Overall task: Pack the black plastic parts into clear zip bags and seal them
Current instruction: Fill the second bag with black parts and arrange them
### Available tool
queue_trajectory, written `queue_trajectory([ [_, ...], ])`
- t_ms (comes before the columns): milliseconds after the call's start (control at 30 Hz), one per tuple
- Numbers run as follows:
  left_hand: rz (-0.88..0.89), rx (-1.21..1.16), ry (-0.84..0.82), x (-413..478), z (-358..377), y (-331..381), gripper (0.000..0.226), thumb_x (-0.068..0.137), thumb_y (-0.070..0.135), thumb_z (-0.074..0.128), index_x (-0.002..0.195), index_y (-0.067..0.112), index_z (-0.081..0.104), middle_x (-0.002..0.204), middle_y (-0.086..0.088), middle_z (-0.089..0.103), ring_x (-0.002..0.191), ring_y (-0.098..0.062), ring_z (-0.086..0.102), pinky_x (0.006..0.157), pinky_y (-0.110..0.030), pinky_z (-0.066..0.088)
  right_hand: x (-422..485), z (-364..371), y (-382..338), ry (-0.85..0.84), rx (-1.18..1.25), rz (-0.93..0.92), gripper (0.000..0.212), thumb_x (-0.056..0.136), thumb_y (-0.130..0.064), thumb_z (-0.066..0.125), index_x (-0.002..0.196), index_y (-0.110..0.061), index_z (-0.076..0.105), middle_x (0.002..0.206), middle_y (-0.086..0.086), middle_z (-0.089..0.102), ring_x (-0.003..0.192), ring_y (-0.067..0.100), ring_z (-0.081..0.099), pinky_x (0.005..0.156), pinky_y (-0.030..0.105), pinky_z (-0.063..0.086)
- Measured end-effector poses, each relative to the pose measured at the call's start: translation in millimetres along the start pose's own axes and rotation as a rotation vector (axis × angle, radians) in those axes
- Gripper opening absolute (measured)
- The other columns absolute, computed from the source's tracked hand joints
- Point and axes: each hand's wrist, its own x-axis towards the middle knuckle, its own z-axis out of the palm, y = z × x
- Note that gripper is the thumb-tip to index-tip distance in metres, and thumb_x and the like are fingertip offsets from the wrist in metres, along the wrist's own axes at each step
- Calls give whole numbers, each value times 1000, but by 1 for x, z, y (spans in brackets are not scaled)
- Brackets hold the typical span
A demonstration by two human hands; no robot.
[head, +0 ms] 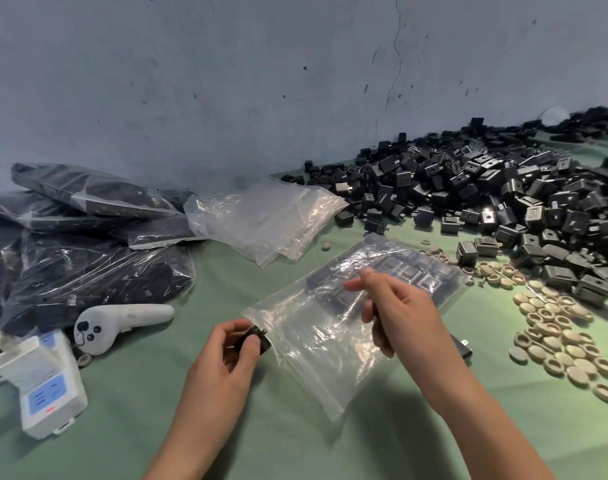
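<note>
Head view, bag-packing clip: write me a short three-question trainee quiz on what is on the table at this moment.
1. True or false: the left hand grips a black part at the edge of the clear zip bag.
2. Where do the beige round caps lie? A) inside the zip bag; B) on the green cloth, right of the zip bag; C) in the left hand.
3. Fill in: the packed parts already in the zip bag sit at its ___ end, seen from the person.

Key: 1 true; 2 B; 3 far.
</note>
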Motion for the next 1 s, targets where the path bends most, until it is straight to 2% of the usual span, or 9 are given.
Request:
queue_trajectory([
  [67,43,148,-14,-5,2,-1,11,92,35,61,100,41,64,92,19,73,94,-3,67,83,-25,51,3,-4,1,81,24,12,35,100,-44,52,85,-25,77,57,-5,58,44,13,43,44,20,35],
  [167,130,429,-10,-8,8,1,8,87,50,56,91,45,61,95,19,64,101,-7,54,92,-35,45,5,-7,0,141,58,17,35,102,-37,50,83,-22,76,56,-5,55,41,12,42,40,17,33],
  [267,205,446,-38,-9,9,2,11,95,35,57,98,45,60,100,19,57,101,-8,51,95,-35,44,5,-8,0,153,69,18,35,102,-33,50,82,-23,76,56,-6,55,42,11,45,39,17,33],
  [400,283,360,-144,-12,6,4,26,98,16,56,110,36,67,113,28,61,112,3,55,94,-11,39,4,-8,2,154,61,11,34,102,-31,50,82,-24,76,57,-6,56,43,10,47,40,16,34],
  [500,280,330,-238,-15,6,9,35,96,12,57,112,42,62,123,35,58,104,9,58,84,-3,38,4,-8,3,162,62,5,34,102,-30,51,81,-25,77,59,-6,57,44,10,49,41,15,35],
  [600,265,385,-202,-15,5,7,23,89,40,57,111,43,55,119,33,53,103,4,54,86,-15,41,5,-9,3,166,56,1,33,101,-30,51,82,-25,77,60,-5,58,45,10,50,42,15,36],
  [700,315,535,-135,-13,1,5,34,78,63,45,97,37,56,99,25,55,102,3,49,91,-24,39,5,-10,3,170,63,0,33,101,-30,51,81,-26,77,61,-4,59,46,9,50,42,15,37],
  [833,427,579,-266,-17,8,6,37,86,56,41,105,35,64,106,30,59,110,8,46,96,-21,34,5,-10,2,172,72,-2,33,100,-29,51,80,-30,77,60,-5,59,46,7,49,42,15,37],
  [1000,623,626,-305,-22,4,6,37,92,39,47,119,24,69,121,14,63,118,-2,50,100,-22,34,6,-12,1,183,79,-8,34,100,-27,50,80,-28,77,62,-5,59,47,9,49,42,15,37],
])
